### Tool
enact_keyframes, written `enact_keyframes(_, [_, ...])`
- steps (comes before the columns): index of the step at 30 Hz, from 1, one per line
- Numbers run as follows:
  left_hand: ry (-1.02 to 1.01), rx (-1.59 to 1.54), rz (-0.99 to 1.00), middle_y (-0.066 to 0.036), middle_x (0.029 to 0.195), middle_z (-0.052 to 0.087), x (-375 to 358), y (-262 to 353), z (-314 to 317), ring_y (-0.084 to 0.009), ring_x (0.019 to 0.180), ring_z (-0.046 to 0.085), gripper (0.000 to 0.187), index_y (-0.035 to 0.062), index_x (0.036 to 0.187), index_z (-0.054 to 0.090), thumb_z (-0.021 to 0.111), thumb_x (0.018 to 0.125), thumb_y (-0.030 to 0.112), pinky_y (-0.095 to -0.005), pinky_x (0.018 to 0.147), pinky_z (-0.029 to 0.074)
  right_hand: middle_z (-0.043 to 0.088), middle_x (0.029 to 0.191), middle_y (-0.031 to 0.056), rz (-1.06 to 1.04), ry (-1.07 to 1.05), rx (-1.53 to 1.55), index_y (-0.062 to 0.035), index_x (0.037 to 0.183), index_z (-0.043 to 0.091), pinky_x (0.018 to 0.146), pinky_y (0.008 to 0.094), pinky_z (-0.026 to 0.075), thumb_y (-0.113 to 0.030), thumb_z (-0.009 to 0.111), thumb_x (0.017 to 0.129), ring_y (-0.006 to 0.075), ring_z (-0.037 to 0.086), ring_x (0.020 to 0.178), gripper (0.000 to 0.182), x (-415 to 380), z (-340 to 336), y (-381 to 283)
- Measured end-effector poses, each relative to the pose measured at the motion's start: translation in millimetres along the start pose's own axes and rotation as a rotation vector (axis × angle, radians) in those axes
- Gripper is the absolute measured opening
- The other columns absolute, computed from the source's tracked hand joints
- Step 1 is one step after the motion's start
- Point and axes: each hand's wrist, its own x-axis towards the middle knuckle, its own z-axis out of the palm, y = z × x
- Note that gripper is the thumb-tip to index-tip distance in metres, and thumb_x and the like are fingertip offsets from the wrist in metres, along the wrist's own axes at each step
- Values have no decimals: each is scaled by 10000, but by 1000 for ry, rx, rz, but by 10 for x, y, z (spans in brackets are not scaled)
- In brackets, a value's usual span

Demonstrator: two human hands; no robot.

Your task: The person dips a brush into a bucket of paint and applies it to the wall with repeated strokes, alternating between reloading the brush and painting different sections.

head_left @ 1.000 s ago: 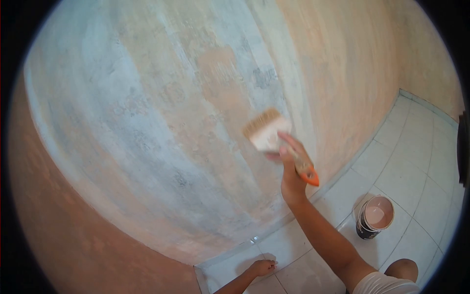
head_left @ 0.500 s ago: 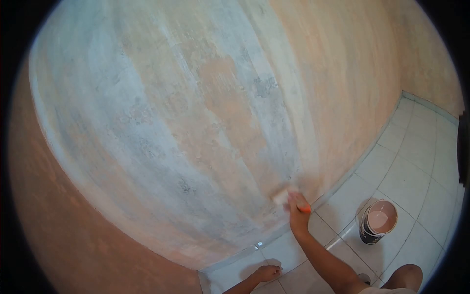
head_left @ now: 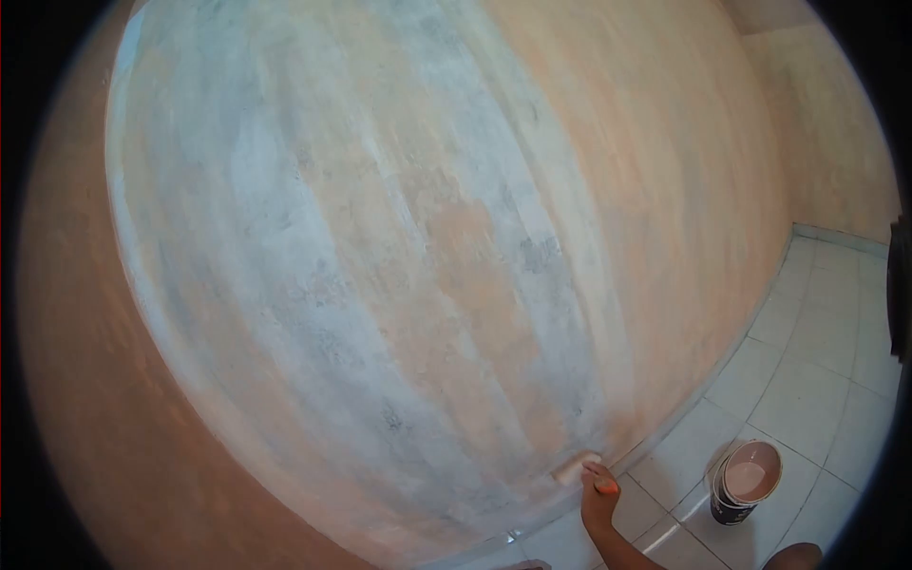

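My right hand (head_left: pixel 599 490) is closed around the orange handle of a paint brush (head_left: pixel 575 468). The pale, wide head of the brush touches the lower part of the wall (head_left: pixel 456 313), just above the floor edge. Blue-grey, cream and peach streaks cover this wall. Only a small dark sliver at the bottom edge may belong to my left hand, and its fingers cannot be made out. To the right of my right hand, a dark bucket (head_left: pixel 732 508) of pinkish paint (head_left: pixel 750 475) stands on the tiles.
White floor tiles (head_left: pixel 800 389) run along the wall's base at the right. A reddish-brown wall (head_left: pixel 85 380) is at the left. A dark object (head_left: pixel 899 290) shows at the right edge, and a knee (head_left: pixel 796 557) at the bottom.
The camera view has shifted upward, so the wall, bucket and hands appear lower. The brush remains low on the wall. My left hand has almost left the view.
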Motion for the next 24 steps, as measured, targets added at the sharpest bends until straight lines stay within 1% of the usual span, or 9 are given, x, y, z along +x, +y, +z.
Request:
enact_keyframes(2, [-15, -15, -1, -203, 1024, 661, -35, 82, -17, -384, 941, 625, 283, 34, 980, 686, 585, 891, 283, -471, 837, 504, 709, 980, 119, 298, 70, -14, 38, 1010, 685, 792, 314, 528, -81, 616, 923, 195, 674, 892, 163, -299, -174, 140])
enact_keyframes(5, [-13, -33, 1, -206, 1020, 662, -48, 131, -73, -385, 936, 626, 284, 31, 978, 686, 577, 889, 277, -471, 836, 504, 653, 772, 44, 263, 93, 51, 14, 1035, 692, 632, 265, 492, -84, 574, 944, 120, 617, 701, 179, -172, -80, 0])
enact_keyframes(7, [-9, -49, -4, -208, 1018, 662, -69, 128, -89, -386, 933, 626, 284, 29, 977, 686, 571, 887, 273, -471, 835, 505, 663, 837, 55, 308, 30, 199, 0, 1117, 666, 600, 269, 504, -98, 566, 961, 129, 638, 694, 210, 145, 84, -371])
enact_keyframes(11, [33, -55, 31, -208, 1015, 665, -119, 176, -149, -386, 934, 630, 285, 32, 974, 690, 565, 892, 274, -471, 831, 507, 649, 990, 93, -15, -115, 451, 22, 1238, 586, 694, 279, 538, -127, 559, 985, 161, 671, 789, 294, 777, 308, -1432])
enact_keyframes(14, [49, -36, 55, -202, 1021, 669, -101, 115, -144, -383, 944, 633, 287, 42, 980, 697, 563, 902, 284, -471, 836, 509, 657, 947, 96, -231, -109, 556, -8, 1231, 620, 690, 261, 518, -101, 568, 978, 131, 654, 782, 275, 941, 360, -2012])
enact_keyframes(16, [21, -31, 52, -199, 1027, 672, -114, 100, -76, -381, 951, 635, 290, 47, 989, 699, 564, 906, 289, -471, 842, 510, 653, 983, 103, -284, -101, 517, -13, 1187, 639, 690, 256, 509, -104, 575, 973, 141, 649, 798, 242, 911, 321, -1905])
enact_keyframes(18, [18, -49, 38, -197, 1081, 665, -152, 198, -128, -373, 996, 629, 308, 56, 1039, 697, 557, 911, 299, -461, 872, 506, 657, 931, 85, -389, -47, 173, 3, 1106, 657, 707, 262, 514, -115, 615, 950, 131, 639, 797, 199, 791, 245, -1370])
enact_keyframes(20, [0, -51, 35, -195, 1135, 659, -171, 290, -281, -366, 1040, 624, 332, 64, 1089, 695, 550, 916, 308, -452, 902, 502, 649, 851, 51, 83, -111, 257, 12, 1016, 670, 654, 261, 518, -127, 658, 921, 112, 614, 736, 168, 478, 210, -887])
enact_keyframes(24, [-51, -41, 28, -191, 1220, 643, -159, 248, -342, -356, 1115, 608, 381, 75, 1168, 684, 539, 926, 330, -437, 954, 489, 633, 759, 18, 367, 61, 203, 5, 946, 688, 563, 249, 496, -139, 690, 901, 84, 588, 655, 151, -184, 16, -18])
